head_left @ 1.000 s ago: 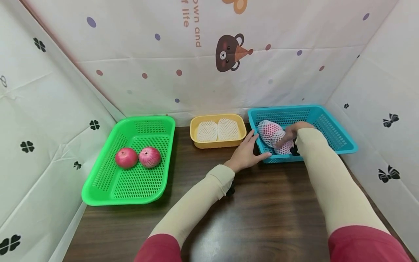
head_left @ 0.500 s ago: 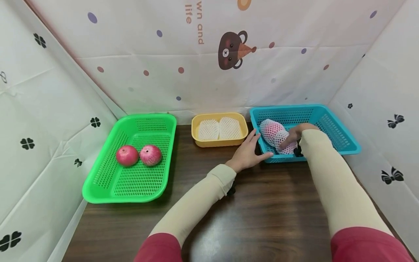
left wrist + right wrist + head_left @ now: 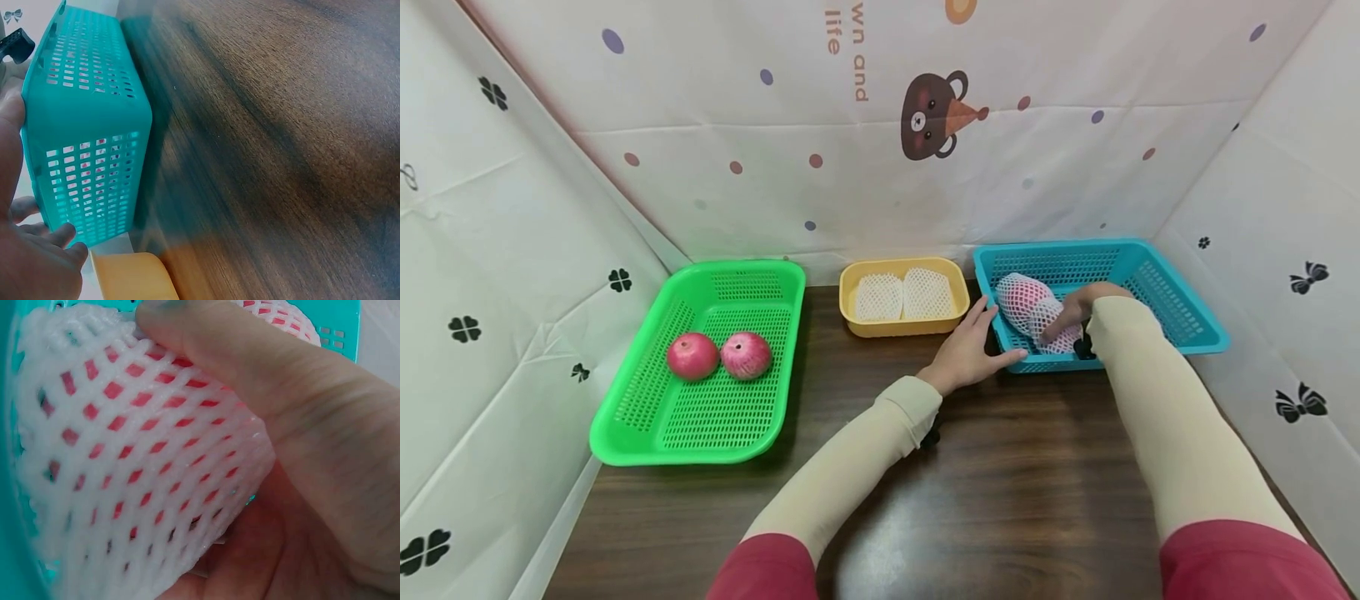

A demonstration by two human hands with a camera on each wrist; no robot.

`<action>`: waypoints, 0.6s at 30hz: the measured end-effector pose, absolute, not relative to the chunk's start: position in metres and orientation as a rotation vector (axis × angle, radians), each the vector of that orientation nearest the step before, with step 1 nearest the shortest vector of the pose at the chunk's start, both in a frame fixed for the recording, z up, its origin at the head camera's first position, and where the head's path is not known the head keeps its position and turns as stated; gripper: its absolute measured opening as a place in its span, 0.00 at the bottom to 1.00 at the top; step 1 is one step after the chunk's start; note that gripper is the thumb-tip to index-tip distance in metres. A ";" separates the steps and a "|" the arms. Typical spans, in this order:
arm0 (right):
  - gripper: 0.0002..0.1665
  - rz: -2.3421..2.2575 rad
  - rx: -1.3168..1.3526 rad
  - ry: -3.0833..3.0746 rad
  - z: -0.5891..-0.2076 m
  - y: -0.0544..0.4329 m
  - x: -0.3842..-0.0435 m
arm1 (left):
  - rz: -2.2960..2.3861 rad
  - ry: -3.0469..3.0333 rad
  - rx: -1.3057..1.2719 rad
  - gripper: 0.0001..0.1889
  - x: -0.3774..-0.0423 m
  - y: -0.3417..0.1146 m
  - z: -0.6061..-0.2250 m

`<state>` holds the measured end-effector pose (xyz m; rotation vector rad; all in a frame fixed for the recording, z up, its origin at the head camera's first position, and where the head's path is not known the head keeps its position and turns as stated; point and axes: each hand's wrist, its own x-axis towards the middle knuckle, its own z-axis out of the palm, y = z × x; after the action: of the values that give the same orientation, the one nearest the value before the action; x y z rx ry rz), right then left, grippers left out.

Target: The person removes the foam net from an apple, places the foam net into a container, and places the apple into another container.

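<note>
My right hand (image 3: 1069,315) grips a round red fruit (image 3: 162,431) covered by a white foam net, low inside the blue basket (image 3: 1187,321). Its thumb lies over the net in the right wrist view, while the palm is against the fruit's side. A second net-wrapped fruit (image 3: 1021,296) sits just behind and left of it. My left hand (image 3: 964,350) spreads around the basket's near left corner. The left thumb (image 3: 12,109) rests at the front rim, and the fingers (image 3: 62,236) touch the short left side.
A yellow tray (image 3: 904,330) with two flat foam nets (image 3: 927,293) stands left of the blue basket. A green basket (image 3: 722,425) on the left holds a red fruit (image 3: 692,357) and a streaked pink one (image 3: 746,355). Printed cloth walls (image 3: 737,200) enclose the brown table (image 3: 985,500).
The head view has shifted slightly. Both hands keep their places at the blue basket, and the right hand still holds the net-wrapped fruit.
</note>
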<state>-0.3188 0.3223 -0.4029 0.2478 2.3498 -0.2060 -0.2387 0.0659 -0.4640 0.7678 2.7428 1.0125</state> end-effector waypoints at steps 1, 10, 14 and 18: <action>0.76 -0.208 0.255 2.341 -0.403 0.323 -0.319 | 1.015 2.742 0.772 0.50 -0.239 0.066 -0.464; 0.70 -0.173 0.151 2.378 -0.397 0.326 -0.317 | 1.013 2.743 0.793 0.50 -0.238 0.066 -0.464; 0.66 -0.157 0.079 2.408 -0.389 0.326 -0.318 | 1.006 2.744 0.788 0.50 -0.239 0.065 -0.465; 0.63 -0.138 0.031 2.450 -0.384 0.326 -0.318 | 0.993 2.751 0.794 0.50 -0.240 0.065 -0.465</action>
<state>-0.3182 0.3265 -0.3845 0.0313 2.4505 -0.1383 -0.2397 0.0652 -0.4655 0.7936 2.7508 0.9926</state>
